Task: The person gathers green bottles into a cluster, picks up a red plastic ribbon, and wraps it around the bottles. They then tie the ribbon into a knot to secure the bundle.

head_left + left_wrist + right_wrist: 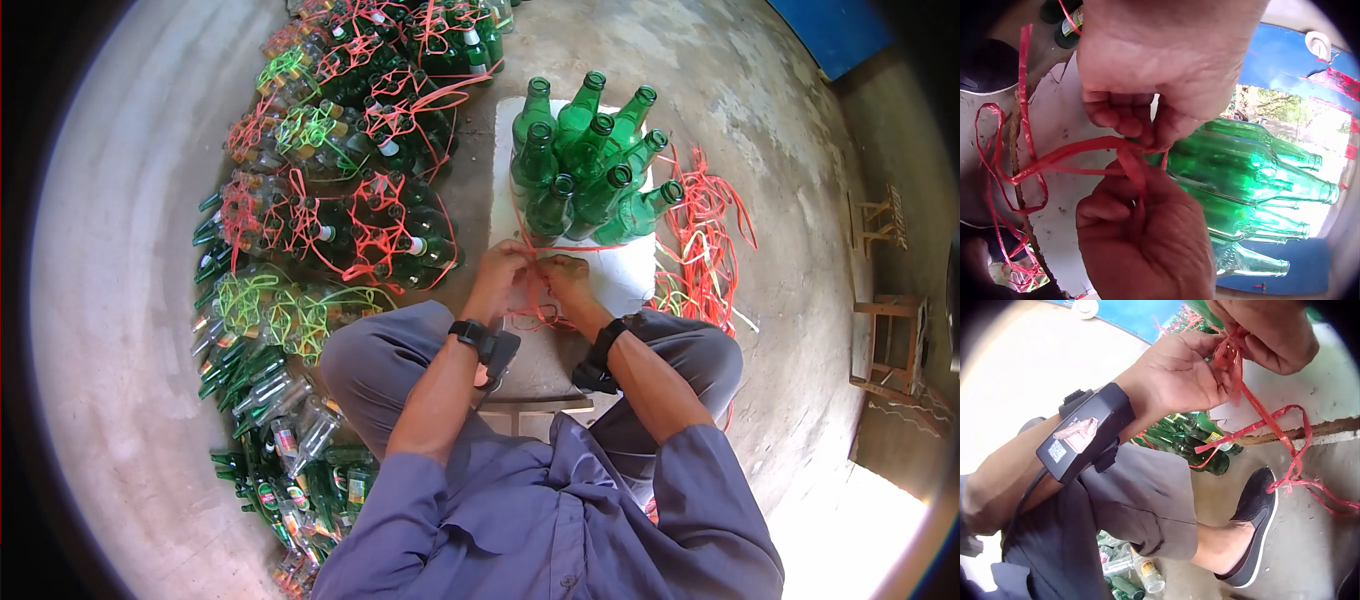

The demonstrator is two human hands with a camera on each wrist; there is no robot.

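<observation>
Several green glass bottles (pixel 585 160) stand upright in a tight cluster on a white slab (pixel 625 285). A red plastic ribbon (pixel 1072 152) passes along the near side of the cluster, low down. Close in front of the bottles, my left hand (pixel 503 270) pinches the ribbon between thumb and fingers. Facing it, my right hand (pixel 1150 240) has its fingers curled on the same ribbon, where the strands cross between both hands. Loose ribbon ends (pixel 1266 415) hang from the hands toward the person. The crossing itself is partly hidden by the fingers.
On the left, green and clear bottles in bundles tied with red and green ribbon (pixel 380 225) cover the floor; loose bottles (pixel 310 435) lie nearer. A heap of red ribbon (pixel 705 230) sits right of the slab. Wooden stools (pixel 890 345) stand far right. The person's knees flank the slab's near end.
</observation>
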